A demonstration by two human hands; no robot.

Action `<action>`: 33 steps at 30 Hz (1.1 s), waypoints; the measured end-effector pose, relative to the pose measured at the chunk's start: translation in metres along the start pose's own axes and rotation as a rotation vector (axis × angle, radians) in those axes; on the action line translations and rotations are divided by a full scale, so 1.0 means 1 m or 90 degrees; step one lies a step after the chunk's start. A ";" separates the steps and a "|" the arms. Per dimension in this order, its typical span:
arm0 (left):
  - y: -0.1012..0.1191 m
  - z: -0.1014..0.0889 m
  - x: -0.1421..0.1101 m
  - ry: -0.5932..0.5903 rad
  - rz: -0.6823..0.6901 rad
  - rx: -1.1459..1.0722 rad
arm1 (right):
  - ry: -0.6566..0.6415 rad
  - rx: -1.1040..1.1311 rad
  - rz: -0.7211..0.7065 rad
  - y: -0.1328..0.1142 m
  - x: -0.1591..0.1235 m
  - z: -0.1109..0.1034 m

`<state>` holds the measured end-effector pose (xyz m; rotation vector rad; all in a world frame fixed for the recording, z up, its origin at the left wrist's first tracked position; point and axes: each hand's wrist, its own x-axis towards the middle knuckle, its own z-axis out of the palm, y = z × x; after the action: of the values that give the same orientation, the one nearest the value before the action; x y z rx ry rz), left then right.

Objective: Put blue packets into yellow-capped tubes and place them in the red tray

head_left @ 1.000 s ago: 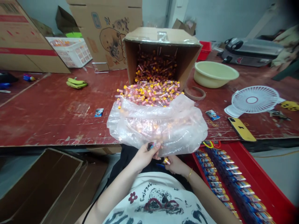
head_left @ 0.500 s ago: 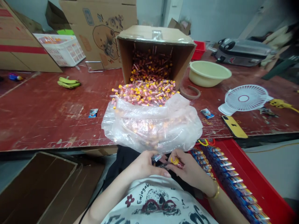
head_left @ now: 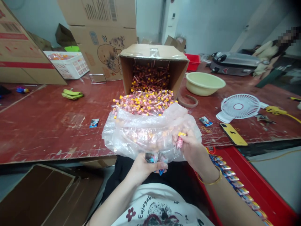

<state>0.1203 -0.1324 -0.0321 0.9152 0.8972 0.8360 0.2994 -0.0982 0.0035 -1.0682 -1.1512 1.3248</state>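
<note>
Between the thumb and fingers of my right hand [head_left: 194,150] is a small clear tube with a yellow cap and pink filling [head_left: 179,142]. It is held upright in front of a translucent plastic sheet [head_left: 141,135]. My left hand [head_left: 144,168], lower and to the left over my lap, is closed on small printed packets [head_left: 155,158], dark and blue with shiny wrap; their exact number is partly hidden by the fingers. Beyond the sheet, a heap of similar yellow-capped tubes [head_left: 145,102] spills from a cardboard box [head_left: 152,51] lying on its side.
On the red table [head_left: 47,131] lie bananas [head_left: 72,94], a blue packet [head_left: 94,123], another packet [head_left: 205,121], a yellow phone [head_left: 233,134], a white fan [head_left: 240,106] and a pale basin [head_left: 205,84]. Strips of packets [head_left: 235,185] lie in a red tray [head_left: 265,179] at my right.
My hands have moved apart. The right one has risen forward to the plastic sheet with the capped tube; the left keeps the packets near my lap. The camera view has tilted up.
</note>
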 end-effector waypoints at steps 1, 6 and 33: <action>0.001 0.001 0.000 0.003 0.011 -0.006 | -0.012 -0.051 -0.020 -0.002 -0.001 0.000; 0.005 0.004 0.000 0.030 0.083 0.019 | -0.171 -0.294 -0.197 -0.017 -0.005 -0.005; 0.012 0.023 0.009 0.013 -0.044 -0.202 | -0.080 -0.278 -0.195 0.043 -0.039 0.016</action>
<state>0.1422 -0.1265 -0.0163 0.5978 0.7819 0.8985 0.2799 -0.1388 -0.0364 -1.0689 -1.6766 0.9307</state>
